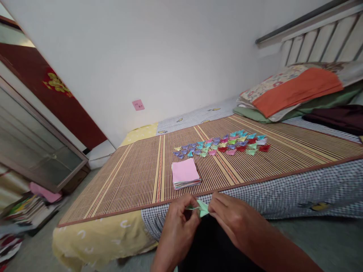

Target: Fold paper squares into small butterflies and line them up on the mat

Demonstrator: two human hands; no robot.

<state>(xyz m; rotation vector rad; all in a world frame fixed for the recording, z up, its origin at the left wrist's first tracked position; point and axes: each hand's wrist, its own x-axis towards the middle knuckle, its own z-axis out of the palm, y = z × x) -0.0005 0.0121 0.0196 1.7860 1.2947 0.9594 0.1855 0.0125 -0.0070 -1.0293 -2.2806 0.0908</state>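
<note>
Between my hands, just in front of the bed's near edge, is a small piece of folded light green paper [203, 208]. My left hand [181, 215] pinches its left side between thumb and fingers. On the other side, my right hand [227, 211] has its fingers closed on the paper's right part, hiding that portion. A stack of square paper sheets [185, 171], pink on top, lies on the mat just beyond my hands. Farther back and to the right, several small folded paper pieces [221, 144] in many colours stand in rows.
A striped bamboo mat [136, 170] covers the bed, over checked and yellow bedding [96, 241]. Pillows [295, 90] are piled at the right by the headboard [326, 37]. A pink note [138, 105] is on the wall. Piled papers [25, 211] sit at the left on the floor side.
</note>
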